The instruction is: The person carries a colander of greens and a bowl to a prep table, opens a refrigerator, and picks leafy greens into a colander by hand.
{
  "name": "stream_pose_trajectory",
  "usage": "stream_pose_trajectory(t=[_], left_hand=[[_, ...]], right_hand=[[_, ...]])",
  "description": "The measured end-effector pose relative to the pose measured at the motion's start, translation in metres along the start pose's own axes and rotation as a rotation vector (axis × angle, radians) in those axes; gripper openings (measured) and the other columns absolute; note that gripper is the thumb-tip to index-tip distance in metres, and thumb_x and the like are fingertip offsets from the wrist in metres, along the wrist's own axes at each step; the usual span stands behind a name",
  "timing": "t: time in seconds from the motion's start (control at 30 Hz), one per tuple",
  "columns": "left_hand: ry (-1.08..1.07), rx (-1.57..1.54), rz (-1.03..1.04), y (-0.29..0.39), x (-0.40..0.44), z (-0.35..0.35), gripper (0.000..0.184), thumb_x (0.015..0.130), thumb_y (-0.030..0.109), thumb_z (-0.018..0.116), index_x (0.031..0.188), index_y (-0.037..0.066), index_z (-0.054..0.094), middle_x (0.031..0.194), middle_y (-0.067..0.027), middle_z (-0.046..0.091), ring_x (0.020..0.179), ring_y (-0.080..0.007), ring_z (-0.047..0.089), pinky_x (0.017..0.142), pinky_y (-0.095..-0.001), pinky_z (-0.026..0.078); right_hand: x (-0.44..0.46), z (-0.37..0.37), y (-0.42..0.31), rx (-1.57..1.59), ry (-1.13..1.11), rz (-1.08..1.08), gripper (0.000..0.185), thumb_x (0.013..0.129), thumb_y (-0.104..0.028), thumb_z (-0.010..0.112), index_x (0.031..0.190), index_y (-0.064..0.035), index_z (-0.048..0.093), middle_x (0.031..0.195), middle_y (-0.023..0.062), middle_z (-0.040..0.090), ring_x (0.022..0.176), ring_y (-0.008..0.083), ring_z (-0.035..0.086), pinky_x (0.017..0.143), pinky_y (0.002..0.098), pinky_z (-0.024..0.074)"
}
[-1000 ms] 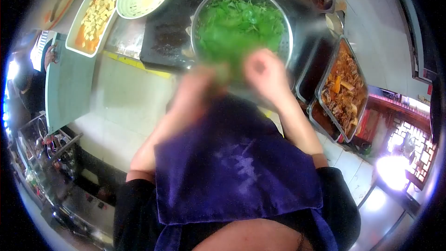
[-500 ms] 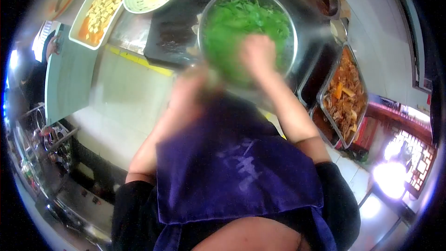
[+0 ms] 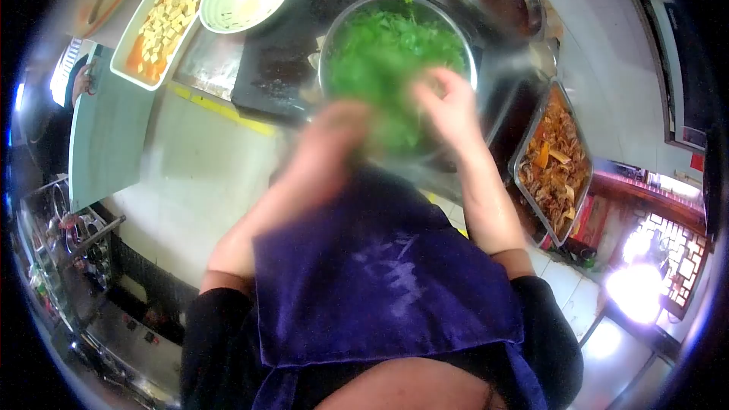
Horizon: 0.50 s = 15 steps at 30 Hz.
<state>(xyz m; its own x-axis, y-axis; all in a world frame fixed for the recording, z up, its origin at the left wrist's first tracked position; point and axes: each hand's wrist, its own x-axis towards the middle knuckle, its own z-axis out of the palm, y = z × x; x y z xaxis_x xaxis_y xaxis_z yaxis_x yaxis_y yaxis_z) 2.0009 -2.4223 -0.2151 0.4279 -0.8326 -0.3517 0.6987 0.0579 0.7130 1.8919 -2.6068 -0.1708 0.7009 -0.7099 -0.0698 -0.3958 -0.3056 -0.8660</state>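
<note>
A round metal bowl (image 3: 322, 68) holds a heap of chopped leafy greens (image 3: 402, 42), blurred near its middle. My right hand (image 3: 456, 110) is over the right part of the greens, its curled fingers and thumb apart with a gap between them. My left hand (image 3: 334, 133) is at the bowl's near left rim, smeared by motion. Its fingers cannot be made out, nor whether they hold any leaves.
Upper left, a white tray (image 3: 119, 61) of cubed tofu in orange liquid stands beside a patterned white bowl (image 3: 266, 0). On the right is a metal tray (image 3: 519, 175) of brown cooked food. A large round pan (image 3: 531, 4) sits behind it. A dark board (image 3: 273, 68) lies left of the greens.
My right hand has moved slightly right and its fingers have come apart. My left hand has shifted right, closer to the greens. The view has shifted slightly.
</note>
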Motion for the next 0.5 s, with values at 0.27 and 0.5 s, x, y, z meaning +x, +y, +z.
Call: stream_pose_trajectory(t=[0.27,0.5], left_hand=[[0.114,0.039,-0.006,-0.008,0.026,0.034,0.016,0.089,0.007,0.057,0.104,0.006,0.059,0.094,-0.005,0.064,0.081,-0.0164,0.062,0.07,-0.0287,0.051],[-0.029,0.261,0.245,-0.016,0.03,0.022,0.017,0.089,0.006,0.055,0.106,0.004,0.058,0.097,-0.0078,0.063,0.083,-0.0195,0.063,0.068,-0.0359,0.055]], right_hand=[[-0.04,0.01,-0.052,-0.49,0.029,-0.491,0.031,0.072,-0.009,0.067,0.104,-0.0066,0.064,0.081,0.0109,0.06,0.073,0.0284,0.059,0.065,0.0354,0.049],[-0.033,-0.017,-0.03,-0.25,0.183,-0.338,0.023,0.079,-0.007,0.063,0.101,-0.0047,0.067,0.081,0.0105,0.061,0.072,0.0196,0.059,0.066,0.0276,0.0468]])
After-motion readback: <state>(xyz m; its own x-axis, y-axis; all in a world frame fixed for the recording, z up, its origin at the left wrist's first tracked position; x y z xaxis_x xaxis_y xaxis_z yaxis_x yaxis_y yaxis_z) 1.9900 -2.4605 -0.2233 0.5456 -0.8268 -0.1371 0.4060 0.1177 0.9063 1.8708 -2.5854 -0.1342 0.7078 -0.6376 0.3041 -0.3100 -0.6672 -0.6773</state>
